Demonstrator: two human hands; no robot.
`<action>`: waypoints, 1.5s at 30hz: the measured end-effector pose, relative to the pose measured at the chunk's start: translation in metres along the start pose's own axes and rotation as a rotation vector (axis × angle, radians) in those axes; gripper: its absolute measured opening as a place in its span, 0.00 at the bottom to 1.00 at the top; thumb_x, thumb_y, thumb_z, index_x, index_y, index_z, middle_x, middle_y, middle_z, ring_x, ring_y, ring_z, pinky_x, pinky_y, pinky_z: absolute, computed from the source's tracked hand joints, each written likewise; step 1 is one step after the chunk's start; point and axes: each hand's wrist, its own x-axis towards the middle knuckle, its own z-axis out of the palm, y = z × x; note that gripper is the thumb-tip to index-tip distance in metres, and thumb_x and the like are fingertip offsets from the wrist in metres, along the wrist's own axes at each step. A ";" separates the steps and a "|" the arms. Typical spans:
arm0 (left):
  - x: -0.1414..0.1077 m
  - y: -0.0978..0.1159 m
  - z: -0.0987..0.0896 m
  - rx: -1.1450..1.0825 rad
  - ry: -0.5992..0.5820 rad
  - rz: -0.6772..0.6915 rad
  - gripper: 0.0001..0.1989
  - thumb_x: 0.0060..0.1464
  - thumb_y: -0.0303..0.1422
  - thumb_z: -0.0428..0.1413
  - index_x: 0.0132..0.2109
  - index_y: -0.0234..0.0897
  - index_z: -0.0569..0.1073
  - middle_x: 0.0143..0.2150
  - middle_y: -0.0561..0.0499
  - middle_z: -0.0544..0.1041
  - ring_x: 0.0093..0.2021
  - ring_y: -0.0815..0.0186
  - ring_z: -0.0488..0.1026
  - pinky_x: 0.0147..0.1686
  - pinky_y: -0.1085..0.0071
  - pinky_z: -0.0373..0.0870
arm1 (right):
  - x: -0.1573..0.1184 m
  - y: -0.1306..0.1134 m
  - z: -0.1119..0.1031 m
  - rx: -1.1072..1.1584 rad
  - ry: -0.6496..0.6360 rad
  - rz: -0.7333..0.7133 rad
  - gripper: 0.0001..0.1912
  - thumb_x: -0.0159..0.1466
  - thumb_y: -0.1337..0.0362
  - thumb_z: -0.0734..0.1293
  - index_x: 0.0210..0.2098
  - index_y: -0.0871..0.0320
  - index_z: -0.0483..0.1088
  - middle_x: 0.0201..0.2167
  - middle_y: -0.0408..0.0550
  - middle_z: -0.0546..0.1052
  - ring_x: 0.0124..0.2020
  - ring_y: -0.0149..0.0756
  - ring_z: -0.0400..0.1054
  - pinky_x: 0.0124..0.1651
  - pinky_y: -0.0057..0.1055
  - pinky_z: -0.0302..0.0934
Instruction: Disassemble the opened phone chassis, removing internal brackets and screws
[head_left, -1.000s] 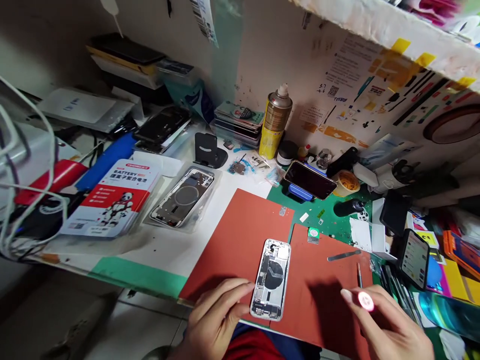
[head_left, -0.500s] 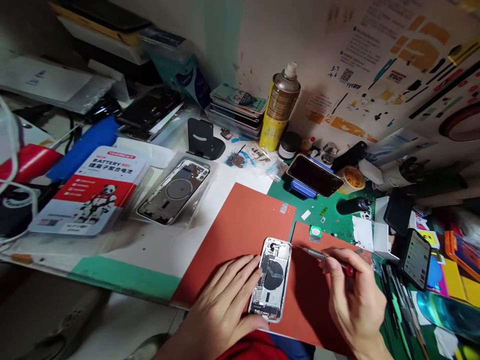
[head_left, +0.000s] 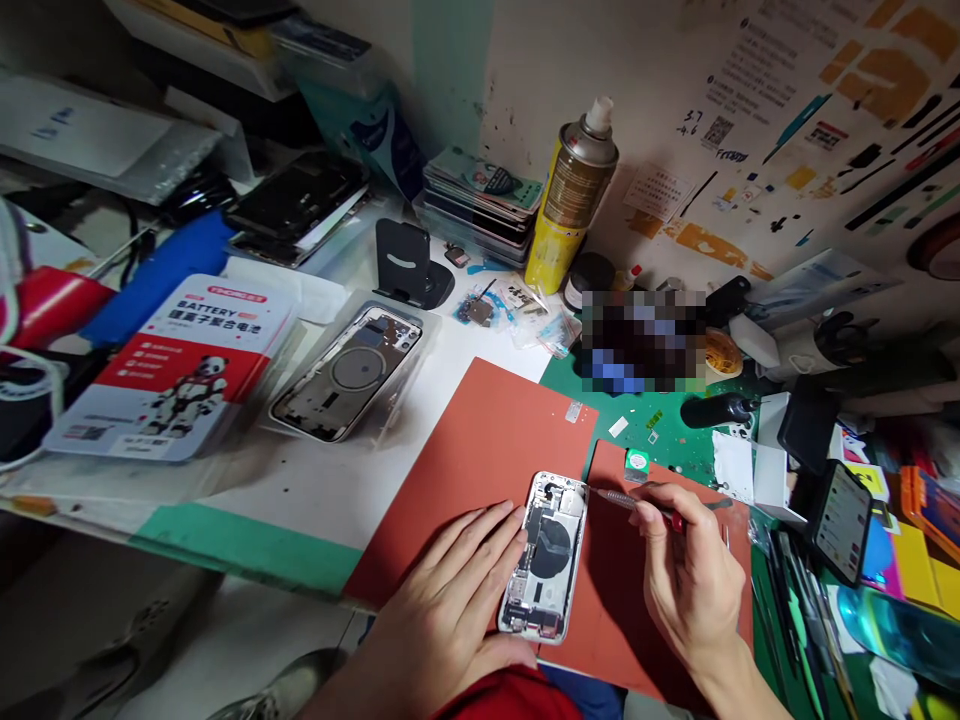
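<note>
Gripped in the right hand (head_left: 694, 570), a screwdriver (head_left: 619, 499) meets, or nearly meets, the opened phone (head_left: 553, 595) near its top corner; the open left hand (head_left: 457, 595) braces it, and placing the tip calls for steadiness.

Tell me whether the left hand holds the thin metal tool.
No, the right hand grips the thin metal tool, while the left hand lies against the opened phone.
</note>
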 end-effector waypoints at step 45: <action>-0.001 0.001 -0.002 0.082 -0.016 0.012 0.39 0.63 0.54 0.64 0.67 0.26 0.71 0.70 0.36 0.74 0.70 0.44 0.70 0.64 0.49 0.74 | 0.049 0.002 -0.019 0.170 -0.458 -0.158 0.06 0.77 0.72 0.61 0.50 0.56 0.64 0.38 0.45 0.74 0.34 0.31 0.70 0.40 0.29 0.68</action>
